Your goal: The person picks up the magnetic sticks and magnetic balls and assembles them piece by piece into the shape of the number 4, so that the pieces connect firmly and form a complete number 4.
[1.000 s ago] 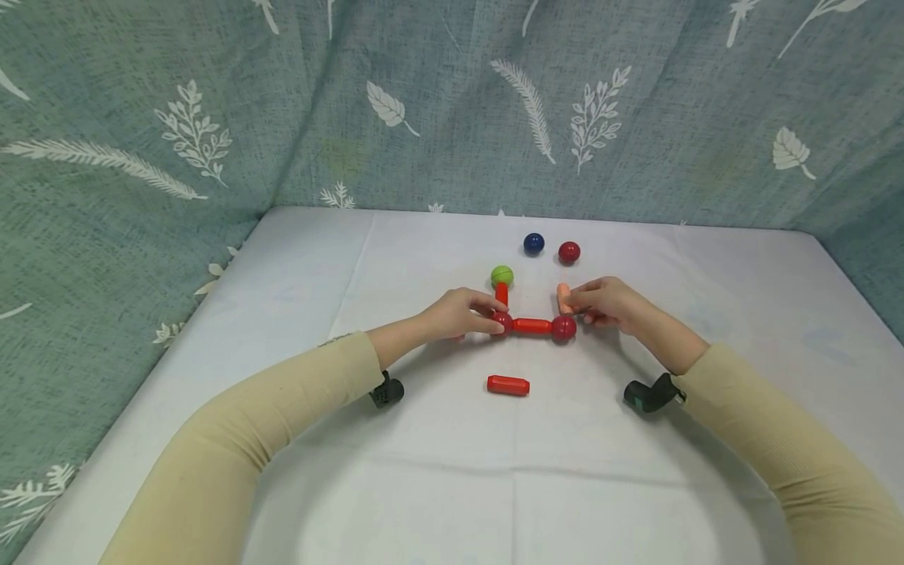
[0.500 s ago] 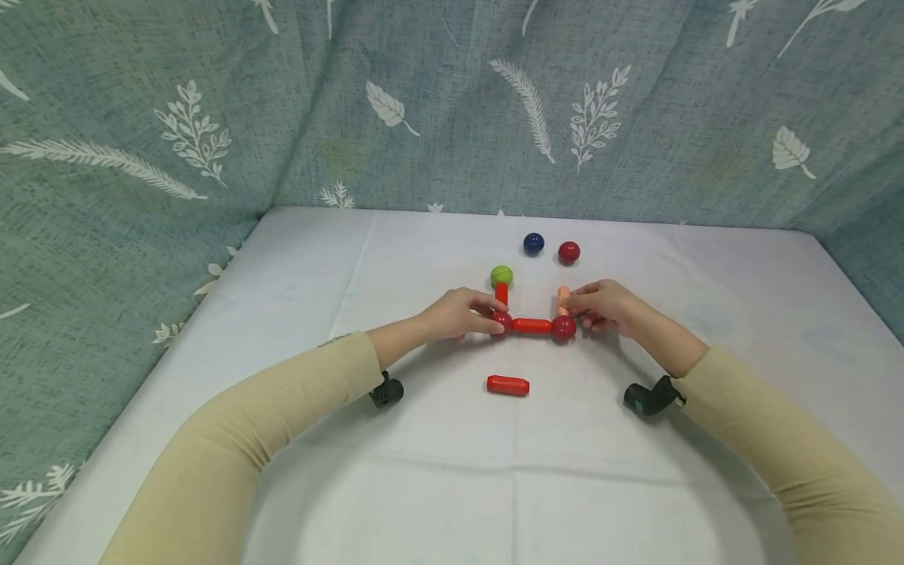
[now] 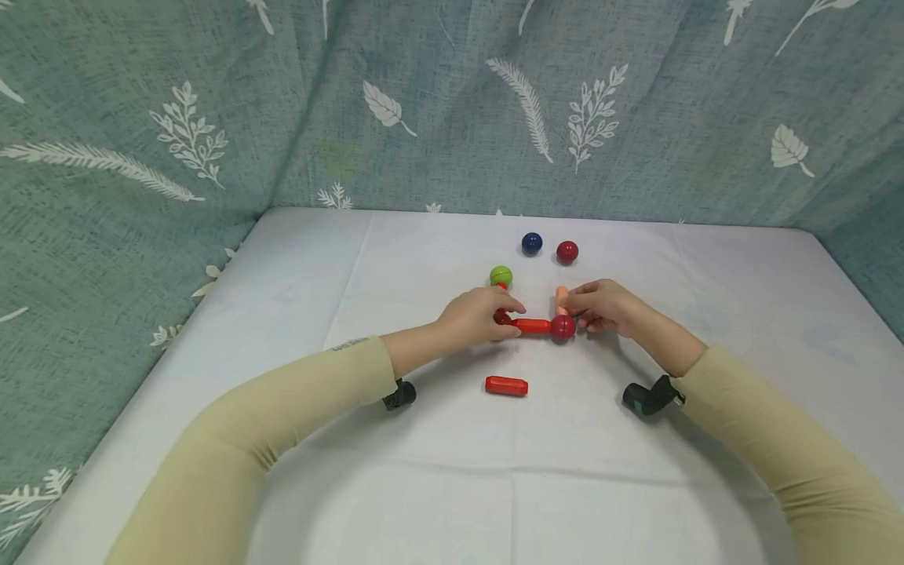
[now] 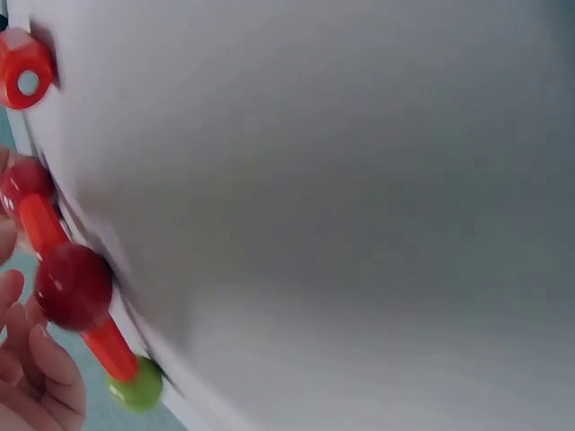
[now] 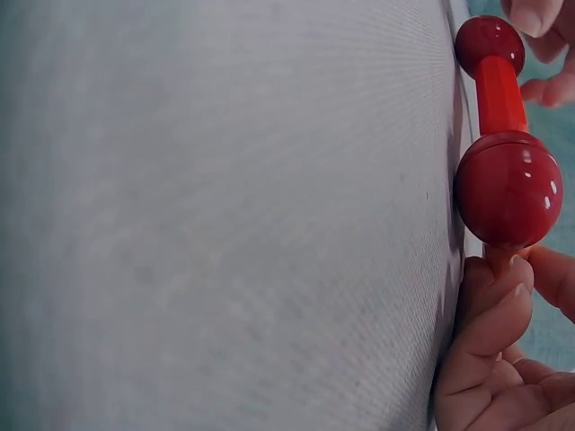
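In the head view, a red rod (image 3: 532,326) joins two red balls, the right red ball (image 3: 563,328) and the left red ball (image 4: 75,287). From the left ball a second red rod (image 4: 110,348) leads to a green ball (image 3: 501,275). My left hand (image 3: 482,316) hovers round the left ball, thumb and fingers spread apart; the left wrist view shows its fingers beside the ball, holding nothing. With thumb and fingers, my right hand (image 3: 606,304) pinches a light orange rod (image 3: 561,300), its near end right at the right ball, mostly hidden by fingers in the right wrist view.
A loose red rod (image 3: 506,385) lies on the white cloth nearer me; its round grey end faces the left wrist camera. Farther back sit a dark blue ball (image 3: 532,243) and another red ball (image 3: 567,251). Behind the table hangs a leaf-patterned green curtain (image 3: 452,118).
My left hand has let go of the left red ball and shifted right, toward the joining rod. The orange rod has come slightly nearer, its end at the right red ball.
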Demonstrator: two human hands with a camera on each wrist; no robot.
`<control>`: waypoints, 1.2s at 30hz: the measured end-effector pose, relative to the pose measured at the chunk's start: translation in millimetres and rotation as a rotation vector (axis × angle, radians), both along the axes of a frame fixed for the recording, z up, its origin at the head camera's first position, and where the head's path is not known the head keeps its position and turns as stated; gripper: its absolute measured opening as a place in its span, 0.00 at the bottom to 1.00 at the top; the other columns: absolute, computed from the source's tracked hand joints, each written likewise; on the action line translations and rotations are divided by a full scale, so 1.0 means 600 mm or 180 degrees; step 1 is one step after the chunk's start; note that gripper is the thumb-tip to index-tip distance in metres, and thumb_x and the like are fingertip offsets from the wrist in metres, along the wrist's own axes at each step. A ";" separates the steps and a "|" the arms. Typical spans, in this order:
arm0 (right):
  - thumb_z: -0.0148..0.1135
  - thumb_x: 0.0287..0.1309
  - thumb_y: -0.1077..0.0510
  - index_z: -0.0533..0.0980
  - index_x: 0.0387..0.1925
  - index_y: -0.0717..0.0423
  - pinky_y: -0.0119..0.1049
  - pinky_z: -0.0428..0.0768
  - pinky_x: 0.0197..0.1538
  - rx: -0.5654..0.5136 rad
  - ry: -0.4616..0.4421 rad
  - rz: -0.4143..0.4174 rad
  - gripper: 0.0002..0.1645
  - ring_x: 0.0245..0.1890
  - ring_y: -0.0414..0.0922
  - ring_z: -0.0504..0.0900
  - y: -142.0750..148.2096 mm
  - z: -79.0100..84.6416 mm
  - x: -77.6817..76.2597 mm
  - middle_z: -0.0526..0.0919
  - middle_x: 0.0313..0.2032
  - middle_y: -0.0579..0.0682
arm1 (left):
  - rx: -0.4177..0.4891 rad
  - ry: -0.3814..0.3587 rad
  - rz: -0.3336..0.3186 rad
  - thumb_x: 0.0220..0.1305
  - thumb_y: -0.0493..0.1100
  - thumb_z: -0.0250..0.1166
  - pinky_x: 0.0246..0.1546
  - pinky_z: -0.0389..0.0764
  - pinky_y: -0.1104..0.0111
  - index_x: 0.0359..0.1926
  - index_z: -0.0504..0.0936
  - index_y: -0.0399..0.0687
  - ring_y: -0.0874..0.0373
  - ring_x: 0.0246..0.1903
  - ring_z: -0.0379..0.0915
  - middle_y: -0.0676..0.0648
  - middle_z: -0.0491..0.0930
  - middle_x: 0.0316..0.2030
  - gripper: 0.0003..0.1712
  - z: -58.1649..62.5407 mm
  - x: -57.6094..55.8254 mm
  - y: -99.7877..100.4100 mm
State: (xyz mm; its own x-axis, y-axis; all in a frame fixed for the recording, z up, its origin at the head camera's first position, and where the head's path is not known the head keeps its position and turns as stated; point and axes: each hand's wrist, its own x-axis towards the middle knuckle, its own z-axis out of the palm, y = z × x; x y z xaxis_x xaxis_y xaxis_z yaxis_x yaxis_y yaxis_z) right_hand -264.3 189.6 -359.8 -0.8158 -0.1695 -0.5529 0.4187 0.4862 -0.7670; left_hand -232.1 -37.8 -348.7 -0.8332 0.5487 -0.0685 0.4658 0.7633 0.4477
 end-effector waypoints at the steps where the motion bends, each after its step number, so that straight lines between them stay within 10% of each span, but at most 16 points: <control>1: 0.56 0.60 0.52 0.61 0.60 0.65 0.25 0.73 0.27 0.0005 -0.0002 -0.0004 0.32 0.20 0.36 0.71 0.000 0.000 0.000 0.75 0.27 0.44 | -0.0036 0.0047 -0.0061 0.55 0.47 0.66 0.37 0.72 0.71 0.50 0.80 0.53 0.61 0.41 0.72 0.53 0.79 0.45 0.20 0.000 0.001 0.006; 36: 0.50 0.64 0.55 0.59 0.61 0.69 0.27 0.78 0.33 -0.0239 0.0049 0.0248 0.29 0.24 0.37 0.75 -0.016 0.001 0.004 0.75 0.29 0.46 | -0.0086 0.0353 -0.0189 0.56 0.50 0.65 0.24 0.66 0.78 0.47 0.83 0.55 0.66 0.33 0.72 0.56 0.83 0.41 0.16 -0.010 -0.004 0.055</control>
State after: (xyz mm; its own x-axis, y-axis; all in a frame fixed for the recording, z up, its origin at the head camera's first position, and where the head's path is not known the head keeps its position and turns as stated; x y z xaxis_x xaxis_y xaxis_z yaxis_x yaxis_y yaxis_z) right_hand -262.0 179.9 -359.2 -0.8068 -0.2731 -0.5238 0.3699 0.4578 -0.8085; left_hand -234.4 -4.9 -354.4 -0.8027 0.5964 0.0067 0.5559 0.7441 0.3705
